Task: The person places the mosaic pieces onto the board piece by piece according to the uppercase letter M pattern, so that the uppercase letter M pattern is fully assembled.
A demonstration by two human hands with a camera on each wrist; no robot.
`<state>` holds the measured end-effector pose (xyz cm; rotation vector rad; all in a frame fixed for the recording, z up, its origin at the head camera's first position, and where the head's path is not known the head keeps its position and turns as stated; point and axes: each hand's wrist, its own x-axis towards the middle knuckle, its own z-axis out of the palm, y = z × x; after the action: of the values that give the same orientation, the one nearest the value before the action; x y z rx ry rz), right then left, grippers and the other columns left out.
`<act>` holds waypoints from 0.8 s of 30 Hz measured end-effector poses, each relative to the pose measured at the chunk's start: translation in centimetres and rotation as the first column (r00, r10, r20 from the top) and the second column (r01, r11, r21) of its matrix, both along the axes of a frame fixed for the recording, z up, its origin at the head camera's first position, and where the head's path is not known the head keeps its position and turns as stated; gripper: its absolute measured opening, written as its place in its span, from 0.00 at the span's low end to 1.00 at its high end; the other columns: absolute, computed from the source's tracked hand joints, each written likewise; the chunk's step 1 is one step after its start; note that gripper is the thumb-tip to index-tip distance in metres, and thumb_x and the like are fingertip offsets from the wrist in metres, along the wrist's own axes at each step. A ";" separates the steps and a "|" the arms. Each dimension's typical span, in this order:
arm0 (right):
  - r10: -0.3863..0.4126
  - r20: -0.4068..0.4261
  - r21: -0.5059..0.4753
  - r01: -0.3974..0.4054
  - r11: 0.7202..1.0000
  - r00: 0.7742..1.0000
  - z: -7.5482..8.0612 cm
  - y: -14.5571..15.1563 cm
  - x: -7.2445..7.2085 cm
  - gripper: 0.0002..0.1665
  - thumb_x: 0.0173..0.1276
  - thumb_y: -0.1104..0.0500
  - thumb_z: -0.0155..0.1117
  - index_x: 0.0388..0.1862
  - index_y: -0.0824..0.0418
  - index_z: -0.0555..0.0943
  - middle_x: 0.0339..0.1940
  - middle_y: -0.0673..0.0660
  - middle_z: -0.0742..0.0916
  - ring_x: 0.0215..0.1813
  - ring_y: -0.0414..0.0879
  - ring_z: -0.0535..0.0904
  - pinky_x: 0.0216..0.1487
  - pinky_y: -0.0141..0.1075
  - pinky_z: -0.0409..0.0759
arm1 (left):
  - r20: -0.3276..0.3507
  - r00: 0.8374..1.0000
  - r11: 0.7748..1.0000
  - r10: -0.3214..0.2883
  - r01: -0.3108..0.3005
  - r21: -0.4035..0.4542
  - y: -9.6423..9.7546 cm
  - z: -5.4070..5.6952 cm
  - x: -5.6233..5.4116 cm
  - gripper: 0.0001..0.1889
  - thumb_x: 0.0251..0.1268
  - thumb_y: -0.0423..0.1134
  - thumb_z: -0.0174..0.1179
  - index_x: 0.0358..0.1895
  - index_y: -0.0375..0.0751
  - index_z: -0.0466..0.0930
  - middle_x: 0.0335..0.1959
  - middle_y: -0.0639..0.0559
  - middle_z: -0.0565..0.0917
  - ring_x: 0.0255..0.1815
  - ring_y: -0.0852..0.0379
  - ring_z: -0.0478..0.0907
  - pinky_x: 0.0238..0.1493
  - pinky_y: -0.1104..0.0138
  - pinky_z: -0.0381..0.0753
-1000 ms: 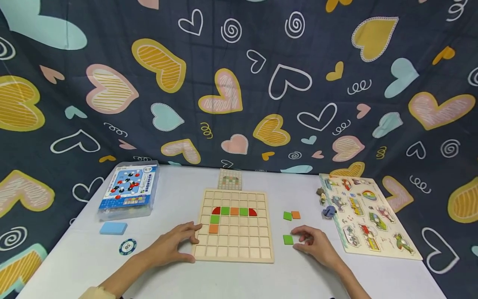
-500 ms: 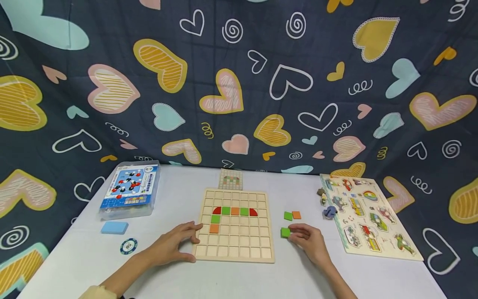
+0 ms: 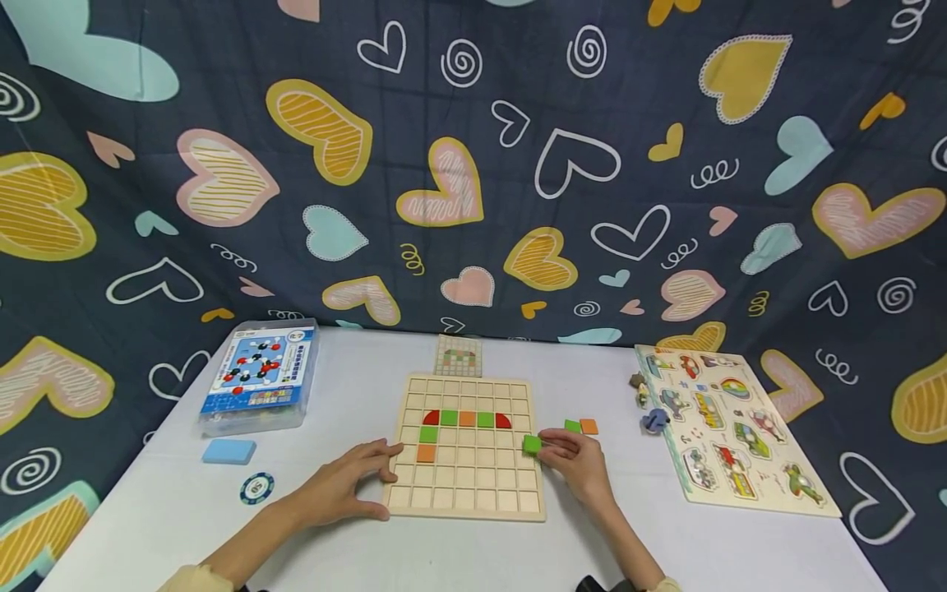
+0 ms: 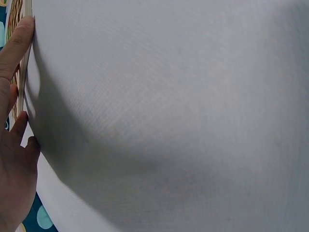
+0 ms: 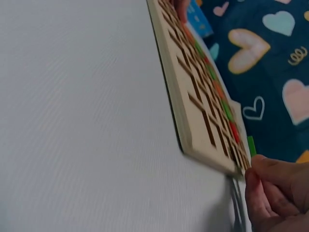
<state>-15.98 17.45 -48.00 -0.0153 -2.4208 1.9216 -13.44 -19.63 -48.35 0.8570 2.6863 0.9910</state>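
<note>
A wooden grid board lies mid-table with red, green and orange tiles set in some of its squares. Its row holds a red corner tile at the left and another at the right, with green and orange squares between. Below the left one sit a green tile and an orange tile. My left hand rests at the board's left edge, fingertips on the frame. My right hand pinches a green square tile over the board's right edge; in the right wrist view this tile shows beyond the fingertips.
A small pattern card lies behind the board. Right of it are a green tile, an orange tile, small figures and a picture puzzle. At left: a boxed set, a blue block, a round chip.
My right hand has picked up the nearest green tile from the table and carried it leftward to the board's right edge. The left hand stays at the board.
</note>
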 end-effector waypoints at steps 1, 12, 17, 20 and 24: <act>0.005 -0.002 -0.001 -0.005 1.000 1.000 0.0 -0.4 -0.1 0.17 0.55 0.77 0.68 0.45 0.75 0.81 0.40 0.68 0.87 0.38 0.49 0.86 0.39 0.28 0.83 | 0.000 1.000 1.000 0.001 -0.001 -0.002 0.0 0.0 0.0 0.17 0.48 0.60 0.67 0.37 0.59 0.75 0.69 0.48 0.69 0.70 0.37 0.59 0.62 0.39 0.65; 0.110 -0.094 0.082 -0.102 0.991 0.989 -0.2 -4.5 -1.4 0.14 0.53 0.75 0.70 0.41 0.72 0.83 0.37 0.66 0.87 0.36 0.52 0.85 0.37 0.30 0.83 | 0.003 1.000 1.000 0.002 -0.002 0.010 0.0 0.1 0.1 0.17 0.48 0.59 0.68 0.37 0.58 0.75 0.69 0.47 0.69 0.70 0.36 0.59 0.61 0.38 0.65; 0.158 -0.153 0.143 -0.136 0.980 0.976 -0.4 -6.0 -1.8 0.14 0.51 0.76 0.71 0.39 0.73 0.83 0.36 0.66 0.87 0.34 0.51 0.86 0.36 0.30 0.83 | -0.005 1.000 1.000 0.000 0.000 0.011 0.1 0.2 0.2 0.18 0.48 0.59 0.68 0.37 0.58 0.75 0.69 0.47 0.69 0.70 0.37 0.60 0.61 0.39 0.65; 0.165 -0.165 0.162 -0.139 0.977 0.972 -0.6 -6.7 -2.0 0.15 0.50 0.76 0.71 0.39 0.74 0.82 0.37 0.66 0.87 0.34 0.51 0.86 0.35 0.29 0.83 | -0.008 1.000 1.000 0.001 -0.001 0.009 0.1 0.2 0.2 0.18 0.47 0.59 0.68 0.37 0.58 0.75 0.69 0.48 0.69 0.70 0.37 0.60 0.61 0.39 0.65; 0.171 -0.175 0.162 -0.143 0.976 0.970 -0.7 -7.2 -2.2 0.15 0.49 0.77 0.72 0.39 0.74 0.82 0.36 0.67 0.87 0.34 0.51 0.85 0.34 0.29 0.83 | -0.007 1.000 1.000 0.004 -0.004 0.002 0.1 0.2 0.1 0.18 0.47 0.60 0.68 0.36 0.58 0.75 0.69 0.48 0.69 0.70 0.37 0.60 0.62 0.40 0.65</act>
<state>-18.16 10.30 -48.67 0.3582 -2.4940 1.7039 -13.33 -19.54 -48.19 0.8576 2.6942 0.9928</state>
